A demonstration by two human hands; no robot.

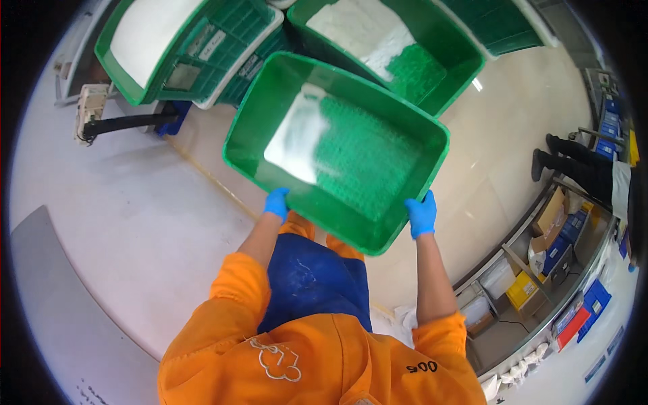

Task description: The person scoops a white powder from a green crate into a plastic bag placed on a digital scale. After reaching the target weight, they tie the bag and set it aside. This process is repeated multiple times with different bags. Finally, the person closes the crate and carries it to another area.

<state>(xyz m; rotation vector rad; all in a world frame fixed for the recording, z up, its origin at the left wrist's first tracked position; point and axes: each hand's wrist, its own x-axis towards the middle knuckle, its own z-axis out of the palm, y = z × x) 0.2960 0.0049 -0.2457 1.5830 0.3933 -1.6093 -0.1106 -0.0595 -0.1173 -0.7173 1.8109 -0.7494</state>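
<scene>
A green rectangular plastic crate (pixel 368 162) is in front of me, tilted so its right end lies nearer to me than its left. White powder-like material (pixel 297 138) is banked against its left end, and the rest of the bottom carries only a thin dusting. My left hand (pixel 277 204), in a blue glove, grips the crate's near rim toward the left. On the right end wall, my gloved right hand (pixel 422 216) has hold of the rim near the corner. The fingers of both hands are partly hidden by the crate.
Just beyond is another green crate (pixel 462 67) holding white material, overlapped by the held one. A stack of green crates (pixel 216 50) stands far left, near a pale device on an arm (pixel 93 108). Shelving with bins (pixel 520 290) lines the right, where a person's dark-clad legs (pixel 577 162) show.
</scene>
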